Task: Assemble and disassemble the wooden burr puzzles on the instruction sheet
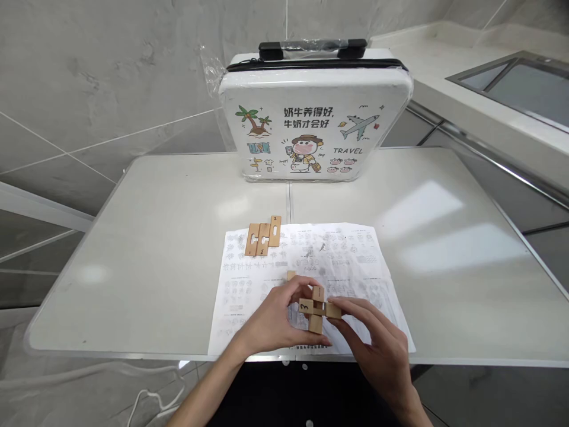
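Observation:
Several interlocking wooden puzzle pieces (315,324) are held together just above the printed paper sheet, with block ends facing me; one end is marked 3. My left hand (275,317) curls around them from the left, forefinger over the top and thumb below. From the right, my right hand (376,323) pinches the block end on that side (333,311). Another wooden piece (291,275) shows in part behind my left hand. Farther off, flat notched wooden pieces (263,237) with handwritten numbers lie side by side on the sheet's upper left corner.
Under the pieces spreads a creased white instruction sheet (368,267) with small printed diagrams. A plastic-wrapped white case (306,127) with cartoon prints stands at the back of the white folding table (146,255). A counter (418,53) runs along the right.

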`<state>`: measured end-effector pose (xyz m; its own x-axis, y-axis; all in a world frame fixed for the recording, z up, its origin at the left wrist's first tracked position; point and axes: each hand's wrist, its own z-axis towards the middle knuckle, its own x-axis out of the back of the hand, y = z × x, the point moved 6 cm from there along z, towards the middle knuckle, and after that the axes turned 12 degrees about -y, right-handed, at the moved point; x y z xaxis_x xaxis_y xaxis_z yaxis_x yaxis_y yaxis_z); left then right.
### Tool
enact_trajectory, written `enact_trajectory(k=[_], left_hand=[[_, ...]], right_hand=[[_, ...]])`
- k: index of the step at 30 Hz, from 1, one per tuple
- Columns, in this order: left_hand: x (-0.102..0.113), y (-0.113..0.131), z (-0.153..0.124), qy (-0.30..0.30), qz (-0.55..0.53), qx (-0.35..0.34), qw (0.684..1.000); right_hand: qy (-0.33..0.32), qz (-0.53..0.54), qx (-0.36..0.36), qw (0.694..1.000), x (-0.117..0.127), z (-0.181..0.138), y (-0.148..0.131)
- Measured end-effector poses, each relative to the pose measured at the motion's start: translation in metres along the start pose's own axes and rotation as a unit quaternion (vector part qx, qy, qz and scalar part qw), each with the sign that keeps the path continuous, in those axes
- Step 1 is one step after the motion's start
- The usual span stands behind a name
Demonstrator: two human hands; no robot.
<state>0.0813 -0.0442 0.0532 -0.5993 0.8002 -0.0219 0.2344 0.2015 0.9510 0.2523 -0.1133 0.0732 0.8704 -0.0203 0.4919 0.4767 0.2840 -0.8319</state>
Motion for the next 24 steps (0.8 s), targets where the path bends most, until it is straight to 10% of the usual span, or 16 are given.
enact_trajectory(k=[24], left_hand=[[0.000, -0.006, -0.007, 0.010, -0.057, 0.036, 0.998]], right_hand=[[-0.085, 0.019, 0.074, 0.993, -0.008, 0.001, -0.012]])
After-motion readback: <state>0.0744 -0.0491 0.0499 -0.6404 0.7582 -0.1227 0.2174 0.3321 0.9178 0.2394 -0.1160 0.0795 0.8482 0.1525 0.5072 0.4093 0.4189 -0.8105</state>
